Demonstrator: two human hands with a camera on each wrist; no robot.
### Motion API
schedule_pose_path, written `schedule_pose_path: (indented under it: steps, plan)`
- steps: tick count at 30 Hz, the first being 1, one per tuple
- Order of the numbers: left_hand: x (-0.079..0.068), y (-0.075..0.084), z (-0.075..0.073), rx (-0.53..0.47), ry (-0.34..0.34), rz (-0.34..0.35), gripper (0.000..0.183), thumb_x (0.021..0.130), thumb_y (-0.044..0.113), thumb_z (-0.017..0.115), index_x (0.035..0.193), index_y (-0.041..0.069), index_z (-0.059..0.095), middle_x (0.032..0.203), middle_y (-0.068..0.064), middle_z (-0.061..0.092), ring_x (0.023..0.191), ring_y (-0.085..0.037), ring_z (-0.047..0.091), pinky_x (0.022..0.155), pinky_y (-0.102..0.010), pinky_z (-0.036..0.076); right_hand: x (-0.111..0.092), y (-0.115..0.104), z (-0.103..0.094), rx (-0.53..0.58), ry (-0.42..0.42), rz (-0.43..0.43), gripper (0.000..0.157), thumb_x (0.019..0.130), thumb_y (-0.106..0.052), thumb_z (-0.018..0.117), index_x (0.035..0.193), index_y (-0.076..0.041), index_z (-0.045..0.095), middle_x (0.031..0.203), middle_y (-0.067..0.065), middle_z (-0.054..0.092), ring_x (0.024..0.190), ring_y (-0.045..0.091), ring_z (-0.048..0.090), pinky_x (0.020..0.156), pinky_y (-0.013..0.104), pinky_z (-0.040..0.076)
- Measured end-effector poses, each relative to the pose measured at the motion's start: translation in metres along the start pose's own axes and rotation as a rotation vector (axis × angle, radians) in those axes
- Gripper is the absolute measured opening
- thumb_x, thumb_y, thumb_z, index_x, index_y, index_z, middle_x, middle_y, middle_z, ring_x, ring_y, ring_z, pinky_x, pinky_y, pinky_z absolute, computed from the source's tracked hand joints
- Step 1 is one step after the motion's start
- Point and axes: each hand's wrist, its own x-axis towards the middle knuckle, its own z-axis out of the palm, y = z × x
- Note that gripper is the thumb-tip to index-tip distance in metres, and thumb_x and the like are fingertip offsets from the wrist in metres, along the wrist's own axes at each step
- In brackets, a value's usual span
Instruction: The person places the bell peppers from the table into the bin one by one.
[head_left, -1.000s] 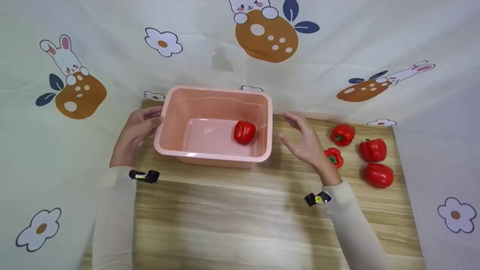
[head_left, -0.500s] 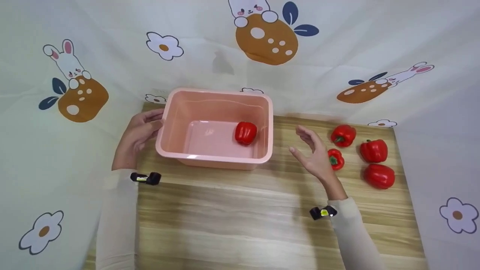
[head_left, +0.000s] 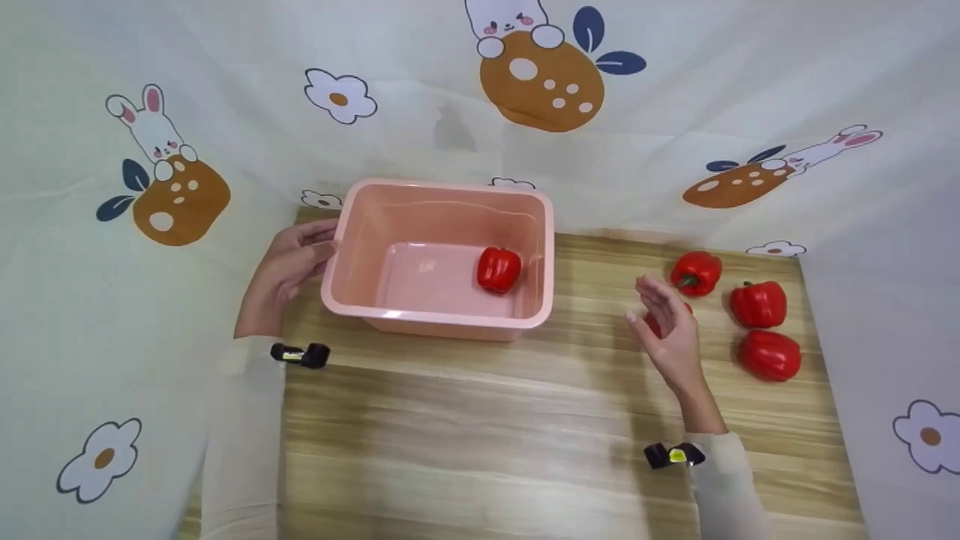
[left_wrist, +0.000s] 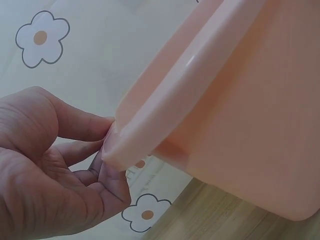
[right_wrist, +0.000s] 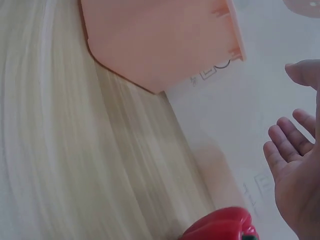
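Head view: my pink box [head_left: 439, 318] stands on the wooden table [head_left: 480, 450], close to the patterned cloth [head_left: 420, 45] at the back.
Left hand [head_left: 289, 262]: I pinch the box's rim at its left side, thumb against my curled fingers.
Right hand [head_left: 671, 330]: it holds nothing; my fingers are loosely bent, the thumb well apart from them, and my fingertips touch nothing in the right wrist view.
Boxed pepper [head_left: 499, 270]: it lies on the box floor, towards the right wall.
Half-hidden pepper [head_left: 654, 324]: it is on the table, partly covered by my right hand in the head view.
Back pepper [head_left: 696, 271]: it rests further back, green stem turned towards me.
Far-right pair: the stem-up pepper [head_left: 758, 304] sits just behind the front pepper [head_left: 769, 355]; I cannot tell whether they touch.
Pepper feel: glossy skin, so I judge them light, firm and rather slippery, easily bruised if real.
Pepper hold: round the broad sides, thumb opposite fingers; the stem looks too slight.
Box feel: probably light plastic with a little give; its turned-out rim seems the surest hold.
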Motion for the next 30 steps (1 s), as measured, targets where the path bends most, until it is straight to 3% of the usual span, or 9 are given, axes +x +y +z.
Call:
schedule_pose_path:
  steps: [4,11,17,22,30]
  plan:
    - [0.0,0.0,0.0,0.024,0.013,-0.013,0.056,0.104,0.011,0.059,0.159,0.008,0.046,0.144,-0.01,0.059,0.108,-0.009,0.072,0.093,-0.022,0.063,-0.008,0.004,-0.006,-0.009,0.038,0.013,0.059,0.089,0.015,0.071,0.145,0.013,0.051,0.142,0.005,0.065,0.135,0.018,0.061,0.117,0.019,0.048]
    - [0.001,-0.001,0.002,0.024,0.024,-0.027,0.056,0.105,0.013,0.06,0.159,0.009,0.047,0.143,-0.008,0.06,0.108,-0.01,0.071,0.091,-0.021,0.063,-0.024,0.008,-0.021,-0.033,0.126,0.089,0.061,0.091,0.013,0.072,0.148,0.008,0.052,0.141,-0.003,0.065,0.135,0.015,0.06,0.116,0.015,0.046]
    - [0.0,-0.001,0.003,0.037,0.021,-0.038,0.055,0.106,0.015,0.059,0.16,0.012,0.047,0.15,-0.011,0.056,0.117,-0.014,0.068,0.094,-0.021,0.062,-0.037,0.01,-0.042,-0.059,0.228,0.145,0.059,0.092,0.011,0.071,0.148,0.005,0.054,0.146,0.019,0.061,0.137,0.022,0.058,0.116,0.014,0.045]
    - [0.0,-0.002,0.001,0.033,0.021,-0.036,0.056,0.106,0.015,0.06,0.16,0.013,0.047,0.149,-0.009,0.056,0.116,-0.012,0.067,0.096,-0.021,0.062,-0.047,0.012,-0.056,-0.087,0.272,0.192,0.06,0.094,0.006,0.073,0.15,0.002,0.053,0.148,0.012,0.061,0.138,0.021,0.057,0.117,0.013,0.044]
    - [-0.001,-0.003,0.0,-0.04,-0.019,0.007,0.058,0.105,0.008,0.058,0.161,0.003,0.042,0.13,-0.001,0.059,0.1,-0.004,0.071,0.085,-0.015,0.062,-0.069,0.019,-0.068,-0.106,0.322,0.255,0.059,0.095,0.004,0.072,0.151,0.001,0.051,0.148,0.007,0.06,0.135,0.007,0.057,0.118,0.012,0.043]
